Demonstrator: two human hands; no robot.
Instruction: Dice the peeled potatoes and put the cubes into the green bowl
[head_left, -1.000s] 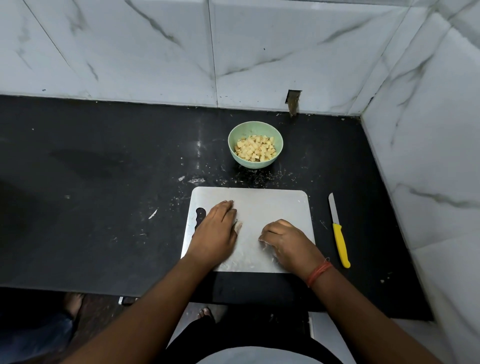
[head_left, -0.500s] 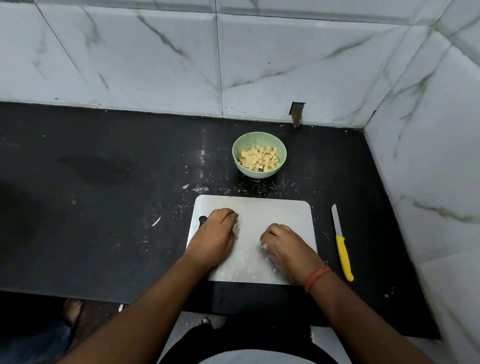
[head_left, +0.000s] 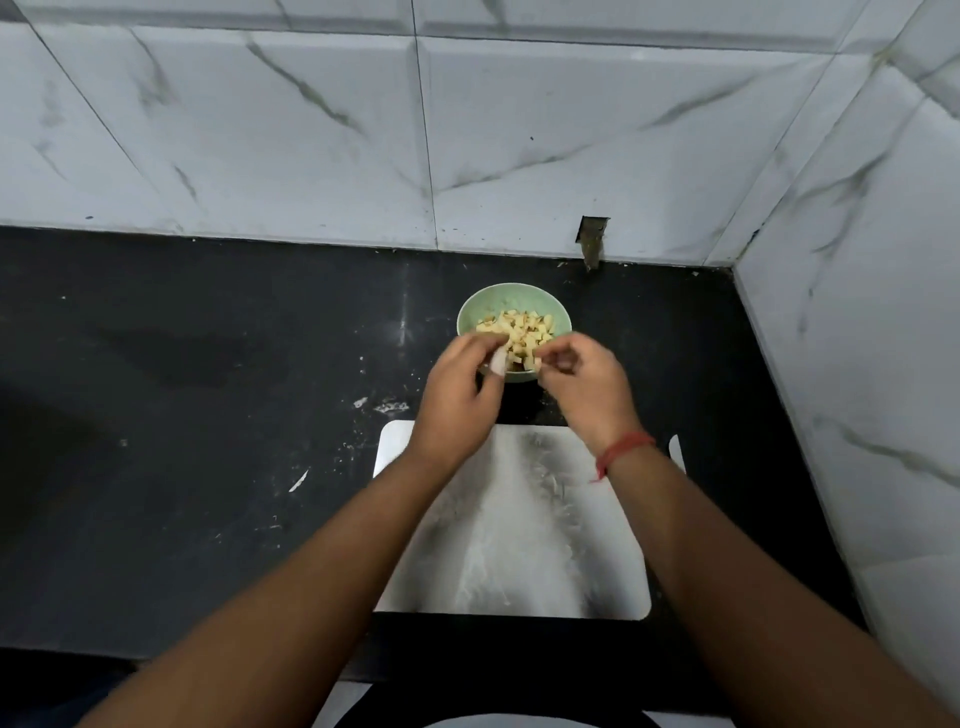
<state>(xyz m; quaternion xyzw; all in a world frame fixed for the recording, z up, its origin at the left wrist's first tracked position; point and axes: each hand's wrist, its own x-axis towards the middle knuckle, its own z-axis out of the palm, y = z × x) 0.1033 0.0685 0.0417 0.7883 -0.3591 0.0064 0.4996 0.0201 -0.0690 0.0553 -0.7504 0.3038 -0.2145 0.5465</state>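
While hands (head_left: 457, 395) hover, green bowl (head_left: 470, 317) — potato cubes (head_left: 519, 332)

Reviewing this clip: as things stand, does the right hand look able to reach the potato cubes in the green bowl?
Probably yes. The right hand is already at the near rim of the green bowl, fingers curled beside the potato cubes, with nothing between them.

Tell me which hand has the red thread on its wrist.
The right hand, by the green bowl's right side; the left hand has a bare wrist.

obstacles: green bowl (head_left: 470, 317) under both hands, tiled wall (head_left: 857, 312) right, back wall beyond | free: bare counter (head_left: 182, 415) left; cutting board (head_left: 519, 545) behind hands
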